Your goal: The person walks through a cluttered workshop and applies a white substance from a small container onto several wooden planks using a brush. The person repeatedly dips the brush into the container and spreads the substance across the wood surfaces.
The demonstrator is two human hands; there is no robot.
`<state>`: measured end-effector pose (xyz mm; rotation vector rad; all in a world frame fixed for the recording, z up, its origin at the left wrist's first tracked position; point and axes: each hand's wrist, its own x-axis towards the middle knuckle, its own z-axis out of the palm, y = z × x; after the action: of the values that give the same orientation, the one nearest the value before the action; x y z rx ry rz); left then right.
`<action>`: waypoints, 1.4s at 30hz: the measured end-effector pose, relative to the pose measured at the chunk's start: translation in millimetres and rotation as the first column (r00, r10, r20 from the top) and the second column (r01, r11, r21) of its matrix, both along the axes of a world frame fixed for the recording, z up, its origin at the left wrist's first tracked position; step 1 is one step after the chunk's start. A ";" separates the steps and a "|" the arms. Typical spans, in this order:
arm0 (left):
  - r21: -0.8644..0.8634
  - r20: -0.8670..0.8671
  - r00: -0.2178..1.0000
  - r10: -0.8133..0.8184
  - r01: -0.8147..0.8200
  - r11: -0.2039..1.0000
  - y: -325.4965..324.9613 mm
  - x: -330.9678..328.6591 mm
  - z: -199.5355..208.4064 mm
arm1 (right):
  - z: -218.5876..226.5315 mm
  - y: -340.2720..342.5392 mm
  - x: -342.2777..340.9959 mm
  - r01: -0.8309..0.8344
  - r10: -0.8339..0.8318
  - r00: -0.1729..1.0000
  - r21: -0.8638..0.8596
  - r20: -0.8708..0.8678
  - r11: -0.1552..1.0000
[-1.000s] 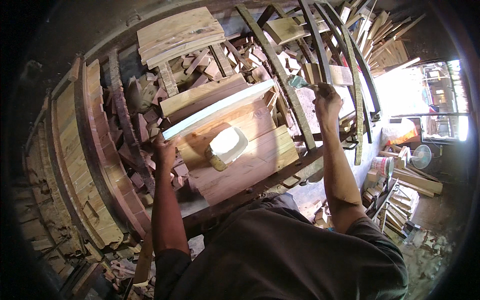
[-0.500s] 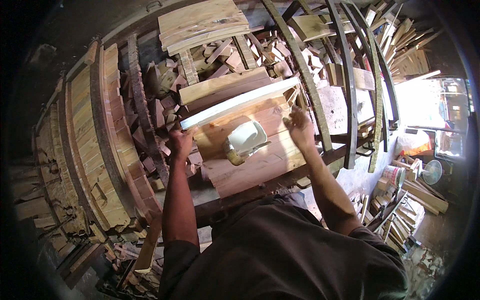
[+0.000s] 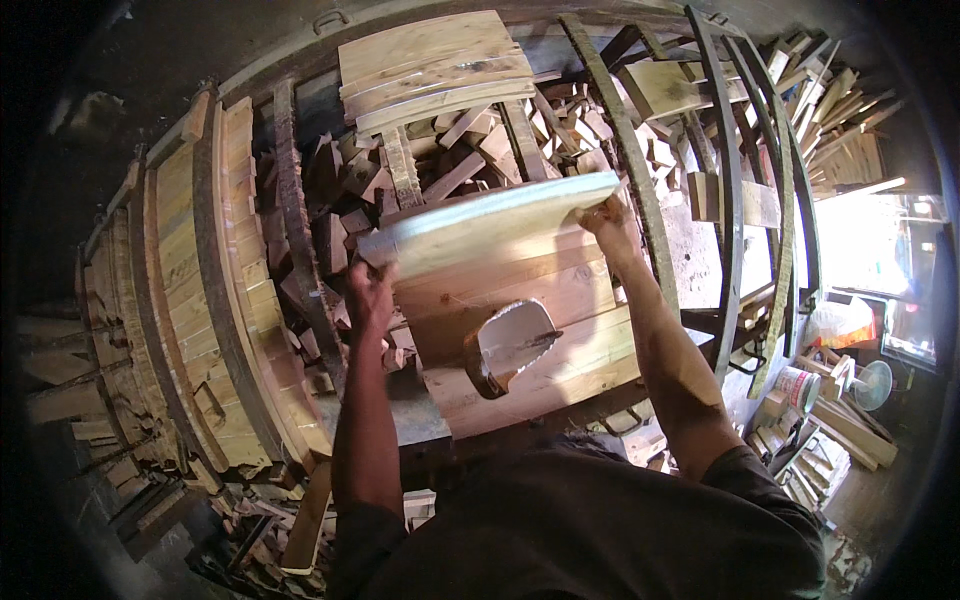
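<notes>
A wooden board [image 3: 480, 238] with a pale white coating along its upper edge is held across in front of me, its face tilted toward me. My left hand [image 3: 371, 292] grips the board's left end, fingers curled at the corner. At the right end, my right hand [image 3: 608, 224] is closed on the board, thumb side against its face. Below lies a panel of joined planks [image 3: 590, 345]. On it rests a cut-open container [image 3: 490, 378] of white, glue-like stuff, with a thin dark stick or brush lying in it.
Dark frame bars [image 3: 622, 140] stand to the right and left. A stack of boards [image 3: 435, 60] lies beyond, over a heap of wood offcuts [image 3: 350, 170]. Long joined panels [image 3: 175, 250] lean at left. At right are a bucket [image 3: 797, 388] and a small fan [image 3: 872, 385].
My right hand, loosely raised near the board's right end before, now grips it. The board has turned so more of its face shows. The view has shifted slightly.
</notes>
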<state>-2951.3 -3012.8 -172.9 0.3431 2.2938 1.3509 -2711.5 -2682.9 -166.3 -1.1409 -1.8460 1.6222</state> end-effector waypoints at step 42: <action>0.157 -0.016 0.967 0.254 -0.248 0.956 105.4 -90.9 -89.6 | -88.9 70.3 -123.6 0.057 -0.073 0.981 0.090 0.179 0.994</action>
<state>-3042.2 -2907.4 -262.6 0.1266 2.3287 1.6649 -2835.1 -2612.6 -255.2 -1.3363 -1.9474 1.4312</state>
